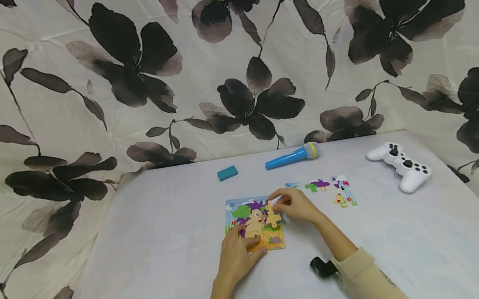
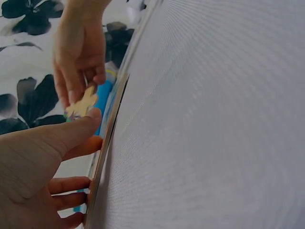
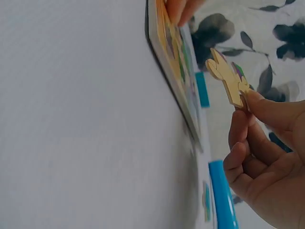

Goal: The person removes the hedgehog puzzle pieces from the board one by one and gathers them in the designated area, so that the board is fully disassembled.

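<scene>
A colourful jigsaw puzzle board (image 1: 279, 245) with a purple-haired cartoon figure lies flat on the white table. My right hand (image 1: 297, 206) pinches a pale yellow puzzle piece (image 3: 229, 78) between thumb and fingers, lifted above the board's right side. In the right wrist view, the piece shows its thin wooden edge and bits of purple and green. My left hand (image 1: 236, 257) rests at the board's lower left, with fingers (image 2: 71, 185) loosely extended against its edge and the thumb over the picture.
Several loose puzzle pieces (image 1: 345, 191) lie right of the board. Farther back are a teal block (image 1: 227, 173) and a blue toy microphone (image 1: 289, 157); a white game controller (image 1: 401, 166) is at the far right. A black device (image 1: 323, 267) sits by the right sleeve. Floral cloth (image 1: 195, 75) hangs behind.
</scene>
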